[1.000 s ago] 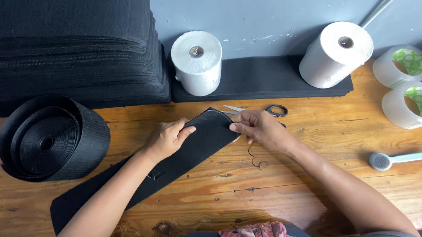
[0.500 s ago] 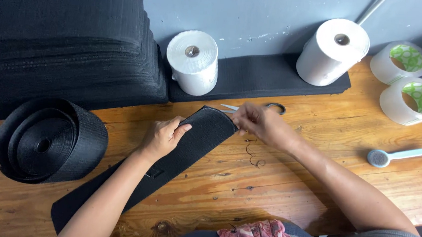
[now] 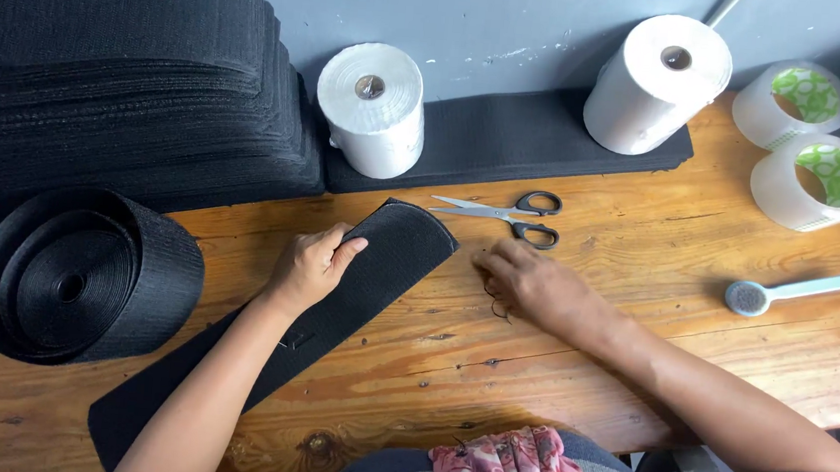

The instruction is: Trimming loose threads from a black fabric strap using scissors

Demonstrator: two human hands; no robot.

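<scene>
A long black fabric strip with a rounded far end lies slanted across the wooden table. My left hand rests on its left edge, fingers curled over the cloth and pressing it down. Right of the strip my right hand lies on the bare wood, fingers bent, touching a thin dark thread. Whether it pinches the thread I cannot tell. Black-handled scissors lie just beyond that hand.
A tall stack of black fabric and a black roll fill the left. Two white rolls stand at the back on a black mat. Two tape rolls and a small blue-handled brush sit right.
My right hand has let go of the strip's rounded end and dropped back right onto the wood by the thread. The strip now lies flat; the left hand stays on it.
</scene>
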